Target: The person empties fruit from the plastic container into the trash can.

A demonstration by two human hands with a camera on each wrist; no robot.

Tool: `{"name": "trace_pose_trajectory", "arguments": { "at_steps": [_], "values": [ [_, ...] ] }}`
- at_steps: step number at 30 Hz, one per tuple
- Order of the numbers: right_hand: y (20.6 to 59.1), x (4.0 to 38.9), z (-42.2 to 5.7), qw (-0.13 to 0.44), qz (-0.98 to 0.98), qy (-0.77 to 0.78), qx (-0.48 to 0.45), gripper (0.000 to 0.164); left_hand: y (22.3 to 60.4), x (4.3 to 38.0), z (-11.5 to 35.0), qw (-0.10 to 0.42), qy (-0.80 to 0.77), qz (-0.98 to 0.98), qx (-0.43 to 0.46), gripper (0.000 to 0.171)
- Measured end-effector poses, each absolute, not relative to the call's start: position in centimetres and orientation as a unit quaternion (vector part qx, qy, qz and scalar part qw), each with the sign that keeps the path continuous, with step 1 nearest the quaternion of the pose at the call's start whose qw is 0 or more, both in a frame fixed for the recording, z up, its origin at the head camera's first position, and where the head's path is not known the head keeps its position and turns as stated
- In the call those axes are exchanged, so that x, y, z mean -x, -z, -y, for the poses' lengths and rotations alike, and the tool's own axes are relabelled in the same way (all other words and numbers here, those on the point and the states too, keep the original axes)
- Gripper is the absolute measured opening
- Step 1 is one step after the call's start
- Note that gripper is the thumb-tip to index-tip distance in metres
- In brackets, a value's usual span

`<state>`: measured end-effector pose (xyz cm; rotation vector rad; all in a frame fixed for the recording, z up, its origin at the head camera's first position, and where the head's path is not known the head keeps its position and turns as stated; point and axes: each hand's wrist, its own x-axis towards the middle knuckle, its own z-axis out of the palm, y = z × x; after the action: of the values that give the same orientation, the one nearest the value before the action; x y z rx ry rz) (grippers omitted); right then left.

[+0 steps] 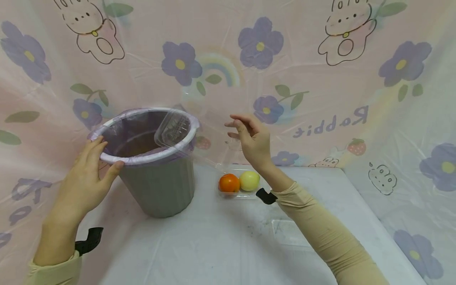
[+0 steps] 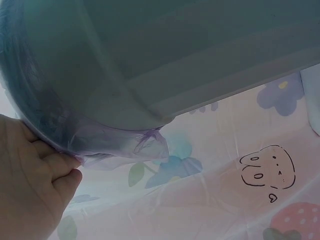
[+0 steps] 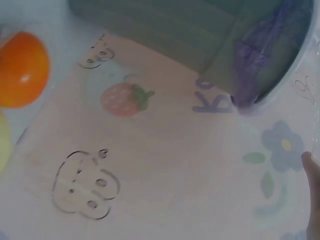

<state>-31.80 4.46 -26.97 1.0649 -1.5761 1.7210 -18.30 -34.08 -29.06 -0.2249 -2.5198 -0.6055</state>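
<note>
A grey-green trash bin (image 1: 167,190) with a purple bag lining (image 1: 164,158) over its white rim stands left of centre. My left hand (image 1: 83,172) grips the near left rim; the left wrist view shows its fingers (image 2: 62,165) at the bag's edge. A clear plastic container (image 1: 172,128) leans over the bin's right side, partly inside the opening. Its outer part is faint and reaches toward my right hand (image 1: 254,140), whose thumb and fingers seem to pinch its edge. The right wrist view catches only one fingertip (image 3: 311,167) at the right border.
Right of the bin, a clear tray (image 1: 235,195) holds an orange tomato-like item (image 1: 229,183) and a pale yellow-green round one (image 1: 249,181). Another clear plastic piece (image 1: 290,232) lies nearer, partly behind the right sleeve. A printed curtain (image 1: 221,35) hangs behind the white table (image 1: 199,245).
</note>
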Motion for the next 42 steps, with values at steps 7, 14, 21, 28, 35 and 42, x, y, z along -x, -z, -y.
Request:
{"name": "trace_pose_trajectory", "arguments": {
  "at_steps": [7,14,21,28,35,42],
  "values": [
    [28.3,31.5,-6.6,0.267,0.59,-0.66,-0.381,0.02,29.0,18.4,34.2,0.267,0.224,0.933,0.086,0.074],
    [30.2,31.1,-8.5,0.252,0.611,-0.658,-0.361,0.019,29.0,18.2,34.2,0.261,0.225,0.935,0.083,0.075],
    [32.3,30.8,-10.5,0.219,0.643,-0.639,-0.361,0.019,28.9,18.2,34.0,0.264,0.223,0.935,0.083,0.074],
    [34.5,30.5,-11.8,0.174,0.699,-0.591,-0.362,0.018,28.9,18.2,34.0,0.266,0.224,0.934,0.082,0.075],
    [37.0,29.9,-12.3,0.132,0.743,-0.54,-0.374,0.018,28.9,18.2,34.0,0.261,0.221,0.936,0.082,0.074],
    [38.5,29.2,-12.5,0.089,0.778,-0.494,-0.377,0.016,28.9,18.2,34.0,0.263,0.222,0.935,0.085,0.074]
  ]
}}
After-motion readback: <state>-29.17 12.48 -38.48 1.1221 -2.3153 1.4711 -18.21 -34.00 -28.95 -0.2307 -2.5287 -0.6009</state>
